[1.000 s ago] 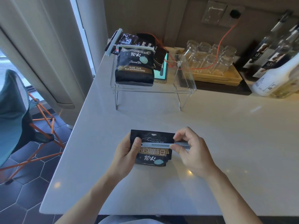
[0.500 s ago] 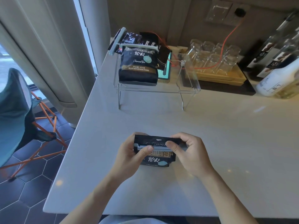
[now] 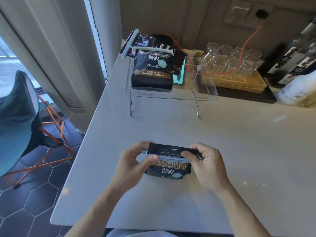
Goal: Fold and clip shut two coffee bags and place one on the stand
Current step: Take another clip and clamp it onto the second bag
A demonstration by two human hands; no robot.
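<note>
A black coffee bag (image 3: 168, 168) with gold lettering stands on the white counter near the front edge, its top folded over. A grey clip bar (image 3: 168, 157) runs across the fold. My left hand (image 3: 132, 164) pinches the clip's left end and the bag's left side. My right hand (image 3: 203, 165) grips the clip's right end and the bag's top right corner. A second black coffee bag (image 3: 152, 72), clipped at its top with a grey bar (image 3: 152, 49), lies on the clear acrylic stand (image 3: 201, 98) at the back.
More dark packets (image 3: 150, 42) with a grey clip lean behind the stand. A wooden tray (image 3: 242, 85) of upturned glasses sits back right, bottles (image 3: 297, 72) at far right, an orange cable (image 3: 248, 38) crossing. A teal folding chair (image 3: 18, 120) stands left of the counter edge.
The clip has slid left along the folded top until it spans the bag. My left thumb has moved onto its left end, my right fingers closed over its right end.
</note>
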